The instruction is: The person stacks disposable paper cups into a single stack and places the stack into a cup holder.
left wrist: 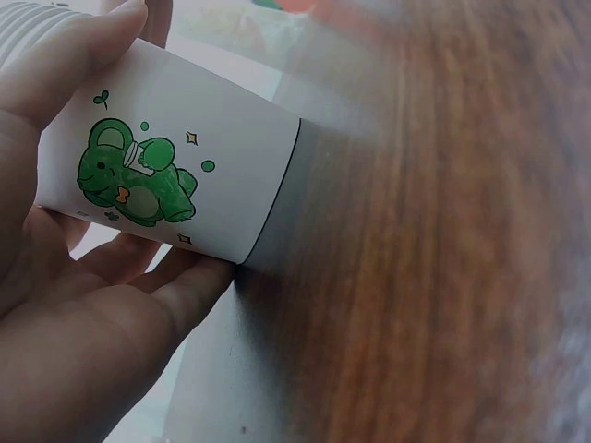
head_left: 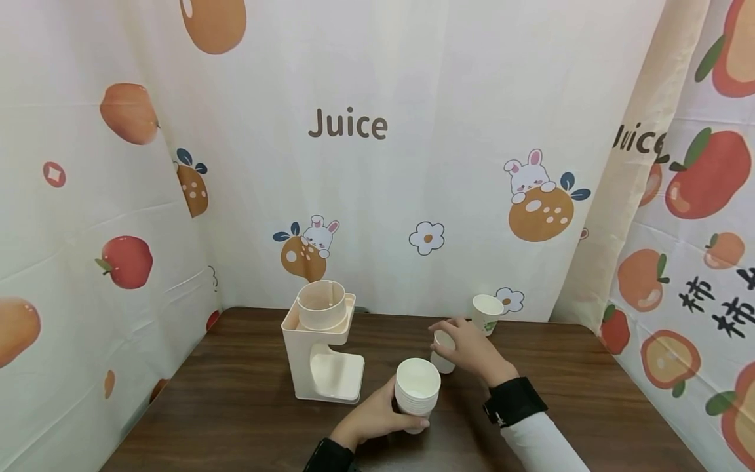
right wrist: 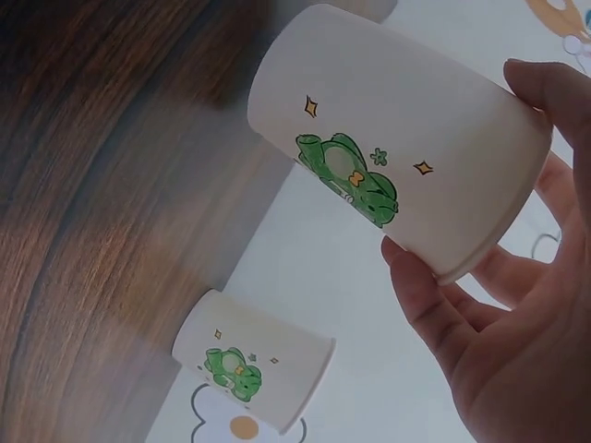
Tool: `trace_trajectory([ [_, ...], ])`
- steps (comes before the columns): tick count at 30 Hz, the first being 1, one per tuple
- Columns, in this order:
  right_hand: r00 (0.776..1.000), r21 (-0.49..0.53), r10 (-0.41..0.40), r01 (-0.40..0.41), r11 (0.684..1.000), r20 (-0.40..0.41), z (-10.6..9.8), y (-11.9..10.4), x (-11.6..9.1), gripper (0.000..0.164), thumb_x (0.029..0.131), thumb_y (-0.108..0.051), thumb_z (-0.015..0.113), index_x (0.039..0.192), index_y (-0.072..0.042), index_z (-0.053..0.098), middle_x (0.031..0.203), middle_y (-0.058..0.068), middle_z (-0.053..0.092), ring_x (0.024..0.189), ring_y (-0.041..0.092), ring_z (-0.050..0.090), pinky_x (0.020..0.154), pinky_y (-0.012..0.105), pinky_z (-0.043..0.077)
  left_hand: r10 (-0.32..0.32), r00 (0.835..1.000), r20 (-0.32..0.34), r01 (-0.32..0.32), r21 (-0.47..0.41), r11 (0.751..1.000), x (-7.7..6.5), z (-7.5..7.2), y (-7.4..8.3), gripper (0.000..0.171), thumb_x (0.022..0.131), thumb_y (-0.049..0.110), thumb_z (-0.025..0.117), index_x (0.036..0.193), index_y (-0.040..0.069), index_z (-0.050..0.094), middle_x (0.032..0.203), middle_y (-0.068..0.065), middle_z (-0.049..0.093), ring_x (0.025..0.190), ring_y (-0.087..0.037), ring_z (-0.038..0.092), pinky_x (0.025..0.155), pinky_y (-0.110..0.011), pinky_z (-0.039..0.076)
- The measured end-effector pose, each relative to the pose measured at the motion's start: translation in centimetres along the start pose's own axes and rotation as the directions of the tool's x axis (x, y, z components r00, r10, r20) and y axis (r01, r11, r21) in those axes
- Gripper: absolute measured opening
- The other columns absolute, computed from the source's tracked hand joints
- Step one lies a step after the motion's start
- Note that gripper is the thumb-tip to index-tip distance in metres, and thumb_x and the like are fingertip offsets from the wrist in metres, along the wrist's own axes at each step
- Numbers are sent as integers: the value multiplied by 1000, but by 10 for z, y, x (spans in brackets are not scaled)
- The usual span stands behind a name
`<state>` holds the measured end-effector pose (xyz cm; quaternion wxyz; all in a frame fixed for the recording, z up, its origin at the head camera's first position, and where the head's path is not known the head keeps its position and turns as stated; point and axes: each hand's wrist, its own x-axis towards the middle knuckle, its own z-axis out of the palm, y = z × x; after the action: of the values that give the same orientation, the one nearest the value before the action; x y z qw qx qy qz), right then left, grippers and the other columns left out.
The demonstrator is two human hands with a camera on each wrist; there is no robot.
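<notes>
A stack of white paper cups stands upright near the front of the table, and my left hand grips it round its lower part. The left wrist view shows a green cartoon animal printed on the stack's outer cup, the thumb across its side and fingers beneath. Beyond the stack to the right, my right hand holds a single paper cup by its rim, fingers and thumb on opposite sides. The same green print shows on this cup. Another paper cup stands farther back by the curtain.
A cream-coloured appliance with a round open top and a flat base plate stands left of the stack. The dark wood table meets a white curtain with fruit prints at its back edge.
</notes>
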<state>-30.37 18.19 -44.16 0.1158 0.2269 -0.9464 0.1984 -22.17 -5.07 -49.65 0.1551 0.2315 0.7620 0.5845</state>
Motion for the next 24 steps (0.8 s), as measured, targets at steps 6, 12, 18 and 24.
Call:
trace_trajectory([
  [6, 999, 38, 0, 2, 999, -44, -6, -1, -10, 32, 85, -38, 67, 115, -29, 62, 119, 9, 56, 109, 25, 49, 84, 50, 50, 10, 1000, -3, -10, 9, 1000, 0, 1, 1, 83, 74, 32, 79, 140, 29, 29, 125, 6, 52, 111, -13, 48, 97, -54, 35],
  [12, 996, 46, -20, 24, 999, -82, -6, -3, -18, 31, 85, -39, 67, 114, -28, 64, 119, 7, 57, 110, 23, 48, 85, 51, 49, 17, 1000, -9, -16, 24, 1000, -1, 1, 2, 82, 74, 33, 79, 139, 28, 30, 124, 6, 52, 111, -13, 48, 97, -53, 36],
  [18, 988, 45, -57, 64, 997, -146, -1, -3, -28, 31, 84, -39, 68, 113, -28, 64, 120, 9, 56, 113, 26, 47, 86, 53, 48, 34, 999, -11, -34, 24, 999, 0, 1, 0, 81, 74, 33, 79, 139, 29, 30, 123, 6, 52, 110, -12, 49, 96, -52, 36],
  [24, 985, 72, -45, 58, 996, -169, -1, -6, -35, 33, 83, -38, 69, 114, -28, 64, 123, 10, 55, 117, 29, 45, 88, 57, 45, 24, 1000, -11, -24, 26, 999, 0, 1, 1, 84, 74, 33, 79, 140, 29, 29, 125, 6, 52, 112, -13, 48, 97, -55, 34],
])
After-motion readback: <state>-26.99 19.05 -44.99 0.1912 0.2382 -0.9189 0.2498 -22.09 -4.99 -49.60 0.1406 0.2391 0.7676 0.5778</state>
